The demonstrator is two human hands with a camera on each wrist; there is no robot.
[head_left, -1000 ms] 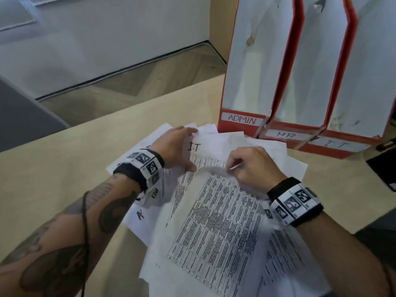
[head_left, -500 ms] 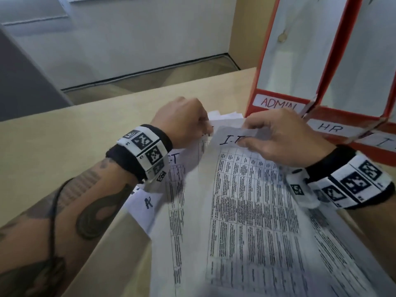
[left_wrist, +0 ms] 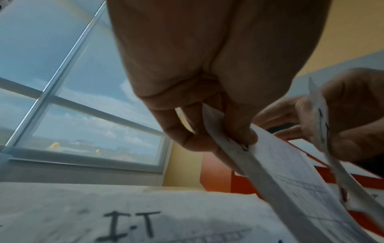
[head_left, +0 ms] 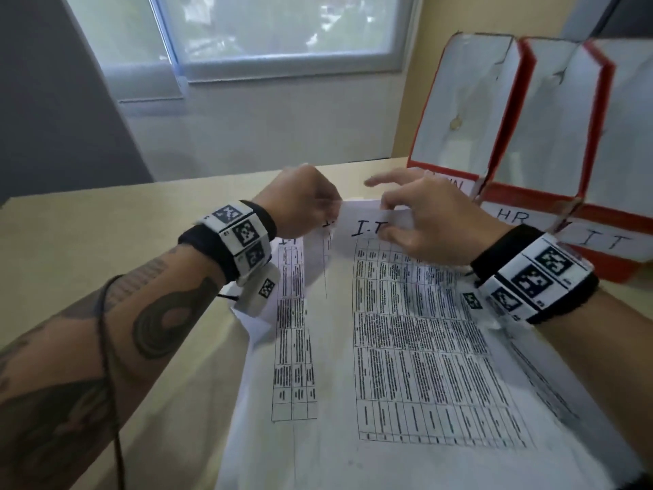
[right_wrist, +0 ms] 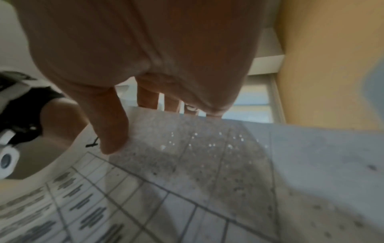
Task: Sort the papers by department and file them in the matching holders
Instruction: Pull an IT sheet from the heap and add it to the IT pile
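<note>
Sheets marked "I.T" are in both hands, lifted off the wooden desk [head_left: 106, 249] by their top edges, so the step in hand looks like gathering the IT papers before filing. The left hand [head_left: 300, 203] pinches the top edge of one table-printed sheet [left_wrist: 270, 164] between thumb and curled fingers, plain in the left wrist view; the right hand [head_left: 424, 221] grips the head of the front IT sheet [head_left: 406, 348], thumb on the face and fingers behind. More paper lies beneath, another "I.T" page [left_wrist: 129, 225] among them. Three red-and-white holders stand at about two o'clock from the hands: the nearest one [head_left: 459, 111] has its label partly hidden by the right hand, then the HR holder [head_left: 551, 118], then the IT holder [head_left: 632, 136] furthest right. To do this well, I would bring the two held sheets together, square their top edges in one hand, and check each heading before it goes in. Thin sheets are likely to sag and fold, so supporting the lower half should help. Aim past HR to the far-right slot and feed the bottom edge in first.
</note>
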